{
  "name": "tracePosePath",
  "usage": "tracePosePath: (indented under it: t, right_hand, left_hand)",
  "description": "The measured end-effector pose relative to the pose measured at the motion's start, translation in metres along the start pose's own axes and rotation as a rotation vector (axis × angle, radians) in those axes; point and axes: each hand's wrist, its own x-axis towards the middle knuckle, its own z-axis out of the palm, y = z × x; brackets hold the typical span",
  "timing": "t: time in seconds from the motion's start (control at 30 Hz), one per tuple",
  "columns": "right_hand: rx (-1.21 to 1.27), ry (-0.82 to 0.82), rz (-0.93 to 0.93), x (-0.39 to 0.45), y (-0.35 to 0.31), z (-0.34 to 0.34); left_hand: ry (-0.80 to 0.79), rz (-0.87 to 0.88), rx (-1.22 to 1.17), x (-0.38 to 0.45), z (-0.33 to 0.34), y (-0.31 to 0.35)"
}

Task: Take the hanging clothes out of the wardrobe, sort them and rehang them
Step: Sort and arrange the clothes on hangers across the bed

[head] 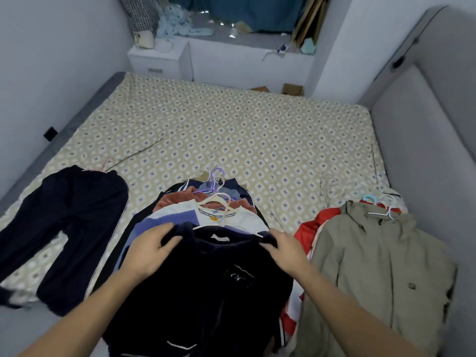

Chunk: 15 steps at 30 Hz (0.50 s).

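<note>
three piles already lie on the bed (231, 119): dark trousers (64, 228) lower left, hangered tops (206, 204) centre, olive jacket (373, 266) lower right. left hand (149, 251) and right hand (286, 251) grip the navy top's (206, 279) shoulders over the centre pile; sorting looks nearly done, rehanging remains.

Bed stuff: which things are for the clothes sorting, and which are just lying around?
For the job: dark top held by left hand and right hand, dark trousers, olive jacket.

Lying about: nightstand, cardboard box.

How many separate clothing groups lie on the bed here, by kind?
Dark trousers, alone at left: 1
Middle stack of hangered tops, navy top uppermost, both hands on its shoulders: 1
Right pile, olive jacket over red garment: 1
Total: 3 groups
</note>
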Motion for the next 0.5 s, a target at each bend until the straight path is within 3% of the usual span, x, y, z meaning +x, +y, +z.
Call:
tracePosePath:
  t: [0.23,0.5]
  right_hand:
    - [0.068,0.077,-0.152,-0.133,-0.006,-0.053]
    - [0.199,0.283,-0.107,-0.289,-0.004,-0.095]
  left_hand:
    - [0.062,0.014,0.033,-0.133,-0.046,0.063]
    - [0.055,0.153,-0.033,-0.233,-0.041,0.126]
